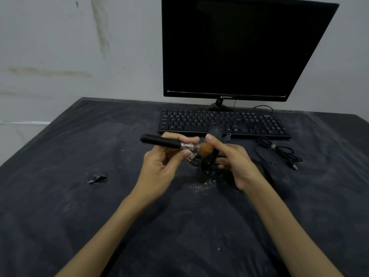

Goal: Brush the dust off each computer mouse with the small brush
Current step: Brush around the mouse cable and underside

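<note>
brush (175,143) against hand-held mouse (215,132)

A plain computer workstation is showing here, in a bare room rather than a fitted office: a dark monitor (239,47) is standing at the far right of a bench (79,196) draped in dusty black cloth, a keyboard (223,122) is lying before it, and a stained pale wall (69,47) is rising behind.

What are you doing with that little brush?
A person is dusting a computer mouse. The left hand holds the small brush and its orange bristles touch the black mouse, which the right hand holds up above the dark table. Another mouse lies by the keyboard.
</note>
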A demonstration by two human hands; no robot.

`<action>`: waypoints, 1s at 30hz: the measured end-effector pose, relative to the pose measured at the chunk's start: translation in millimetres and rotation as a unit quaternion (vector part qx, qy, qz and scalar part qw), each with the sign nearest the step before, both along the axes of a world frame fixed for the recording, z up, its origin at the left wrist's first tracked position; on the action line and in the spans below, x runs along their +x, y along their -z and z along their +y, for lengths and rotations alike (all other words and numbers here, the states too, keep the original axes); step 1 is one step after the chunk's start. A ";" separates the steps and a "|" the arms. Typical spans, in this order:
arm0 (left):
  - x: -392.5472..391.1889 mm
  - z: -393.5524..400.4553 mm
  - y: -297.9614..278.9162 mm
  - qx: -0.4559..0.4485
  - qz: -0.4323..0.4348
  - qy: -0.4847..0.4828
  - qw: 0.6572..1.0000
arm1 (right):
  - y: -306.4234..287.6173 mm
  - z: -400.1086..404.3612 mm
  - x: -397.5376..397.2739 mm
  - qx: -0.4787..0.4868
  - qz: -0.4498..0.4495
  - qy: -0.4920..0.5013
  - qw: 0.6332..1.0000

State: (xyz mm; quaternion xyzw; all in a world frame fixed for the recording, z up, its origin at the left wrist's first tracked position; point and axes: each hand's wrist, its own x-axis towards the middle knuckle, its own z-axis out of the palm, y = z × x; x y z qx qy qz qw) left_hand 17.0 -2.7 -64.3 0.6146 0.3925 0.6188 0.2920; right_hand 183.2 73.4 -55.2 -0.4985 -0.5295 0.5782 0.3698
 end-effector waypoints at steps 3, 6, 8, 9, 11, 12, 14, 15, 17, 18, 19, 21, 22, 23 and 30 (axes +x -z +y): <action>-12.4 1.4 8.3 -0.073 0.185 0.051 0.979 | -5.6 3.0 -0.9 0.005 -0.012 0.029 0.999; -20.4 0.9 9.8 -0.075 0.226 0.056 0.970 | -8.5 9.1 4.2 0.012 -0.012 0.058 0.998; -16.9 -1.6 4.0 -0.035 0.144 0.046 0.988 | -6.6 10.6 4.4 0.014 -0.024 0.056 0.998; -12.8 -2.5 0.8 -0.014 0.104 0.038 0.994 | -4.8 10.3 3.3 0.011 -0.029 0.053 0.998; -6.8 -2.4 -2.3 0.016 0.062 0.031 0.997 | -1.2 8.7 -0.2 0.003 -0.030 0.039 0.999; -6.2 -1.7 -1.5 0.024 0.071 0.032 0.997 | -0.4 7.6 -1.6 0.000 -0.027 0.031 0.999; -9.9 0.6 4.7 0.012 0.158 0.038 0.987 | -1.6 6.5 -1.5 -0.002 -0.023 0.027 0.999; -13.1 2.0 7.8 -0.010 0.214 0.044 0.976 | -2.6 7.1 0.0 -0.003 -0.018 0.031 0.999; -17.7 2.9 10.8 -0.043 0.241 0.048 0.968 | -5.2 9.5 4.5 -0.001 -0.007 0.047 0.999; -17.5 1.8 9.2 -0.044 0.201 0.048 0.977 | -5.5 11.1 6.5 0.006 -0.005 0.052 0.999; -15.6 0.1 6.1 -0.036 0.147 0.049 0.987 | -4.9 12.1 7.1 0.009 -0.004 0.053 0.999; -9.0 -2.4 -1.3 0.003 0.065 0.039 0.997 | -0.8 13.0 5.9 0.008 -0.008 0.049 0.999; -6.5 -2.2 -2.8 0.024 0.053 0.033 0.998 | 1.4 12.5 5.2 0.004 -0.008 0.045 0.999; -4.9 -1.9 -2.8 0.039 0.058 0.027 0.997 | 2.9 11.9 4.6 0.000 -0.006 0.039 0.999; -19.4 2.6 10.0 -0.050 0.204 0.027 0.977 | -2.3 9.3 11.4 0.026 0.047 0.003 0.999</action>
